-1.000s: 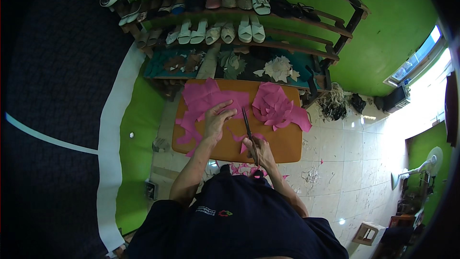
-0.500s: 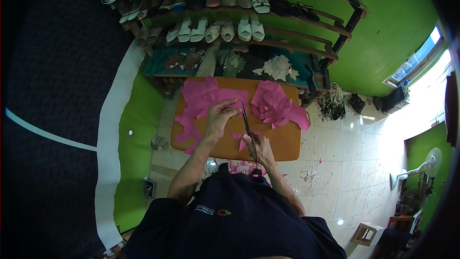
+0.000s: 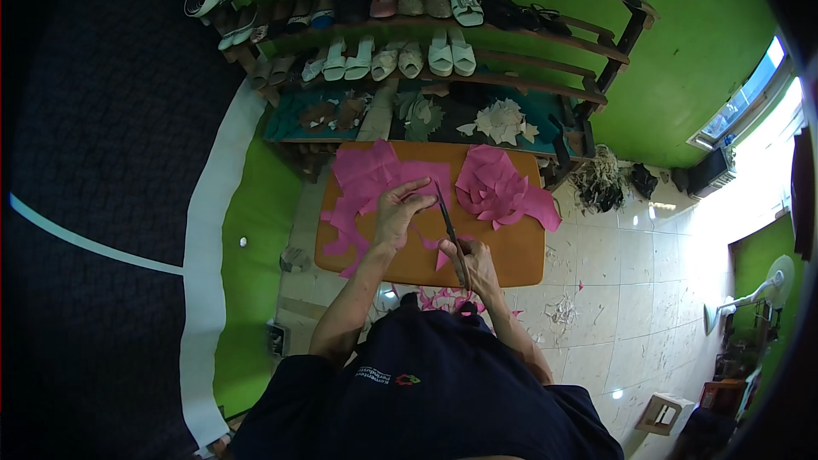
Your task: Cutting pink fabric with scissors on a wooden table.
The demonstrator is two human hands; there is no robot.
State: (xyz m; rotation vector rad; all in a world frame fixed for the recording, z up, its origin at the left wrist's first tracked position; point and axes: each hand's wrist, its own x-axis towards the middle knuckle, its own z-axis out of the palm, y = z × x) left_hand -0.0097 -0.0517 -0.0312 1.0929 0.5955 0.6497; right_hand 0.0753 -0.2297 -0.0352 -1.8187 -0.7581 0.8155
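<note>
On an orange-brown work board (image 3: pixel 511 251) lies a large pink sheet (image 3: pixel 368 177) at the left. My left hand (image 3: pixel 399 211) presses and pinches a part of this sheet near the board's middle. My right hand (image 3: pixel 477 266) grips the handles of long dark scissors (image 3: pixel 450 230), whose blades point away from me toward the left hand's fingers. A pile of cut pink pieces (image 3: pixel 498 187) rests on the right half of the board.
Pink scraps (image 3: pixel 443 298) lie on the floor by my lap. Behind the board stands a wooden shoe rack (image 3: pixel 426 30) with several pairs of sandals and a teal shelf with pale cut pieces (image 3: pixel 501 122). Pale tiled floor (image 3: pixel 630 290) spreads to the right.
My left hand has shifted slightly along the pink sheet and the scissors have moved a little forward. The rest looks the same.
</note>
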